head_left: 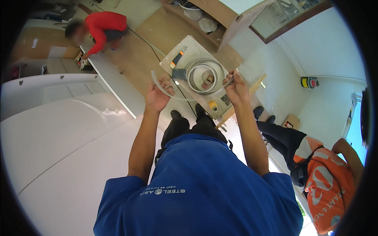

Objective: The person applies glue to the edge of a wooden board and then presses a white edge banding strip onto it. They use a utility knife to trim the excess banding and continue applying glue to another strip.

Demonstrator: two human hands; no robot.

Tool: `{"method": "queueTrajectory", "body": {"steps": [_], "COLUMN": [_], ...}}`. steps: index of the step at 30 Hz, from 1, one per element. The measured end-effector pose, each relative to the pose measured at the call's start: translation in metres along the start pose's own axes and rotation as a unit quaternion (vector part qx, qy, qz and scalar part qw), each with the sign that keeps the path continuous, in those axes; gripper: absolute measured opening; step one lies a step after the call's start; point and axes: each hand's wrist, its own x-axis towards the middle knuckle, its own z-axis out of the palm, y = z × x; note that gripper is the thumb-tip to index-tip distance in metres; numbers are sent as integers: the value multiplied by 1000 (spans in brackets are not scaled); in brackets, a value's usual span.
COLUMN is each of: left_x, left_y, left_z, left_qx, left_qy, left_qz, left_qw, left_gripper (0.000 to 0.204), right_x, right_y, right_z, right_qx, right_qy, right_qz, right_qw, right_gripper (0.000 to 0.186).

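A pale grey flexible strip (185, 98) bows between my two hands over a low work board. My left hand (158, 96) has its fingers closed around it near one end, which curls up past the fingers. On the other side, my right hand (237, 88) pinches the strip between thumb and fingers. Below the strip lies a loose coil of similar pale strip (191, 67) on the board (167, 63). A small brown block-like tool (207, 81) rests inside the coil. Beside the coil are an orange-and-black handled tool (177, 59) and a dark grey block (179, 74).
A yellow object (213, 105) sits on the board's near end. At the upper left a crouching person in red (105, 29) works at a white panel (114, 84). Another person in an orange shirt (325, 185) stands at the right. An open cabinet (220, 17) stands ahead.
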Motion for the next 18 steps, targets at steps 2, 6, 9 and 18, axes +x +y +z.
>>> {"method": "queueTrajectory", "body": {"steps": [2,6,9,18], "left_x": [-1,6,17,51], "left_y": [24,79,108,200], "left_z": [8,1,-13,-56], "left_qx": [32,62,68,169], "left_qy": [64,180,287,389], "left_qz": [103,203,256,334], "left_qw": [992,960,920,842], "left_gripper": [51,21,13,20], "right_x": [22,64,88,128], "right_y": [10,31,48,128], "right_z": [13,50,73,125], "right_qx": [33,70,-1,-166], "right_qy": [11,74,72,106], "right_qz": [-32,-83,-145,-270], "right_qw": [999,991,987,942], "right_gripper": [12,12,13,17]}}
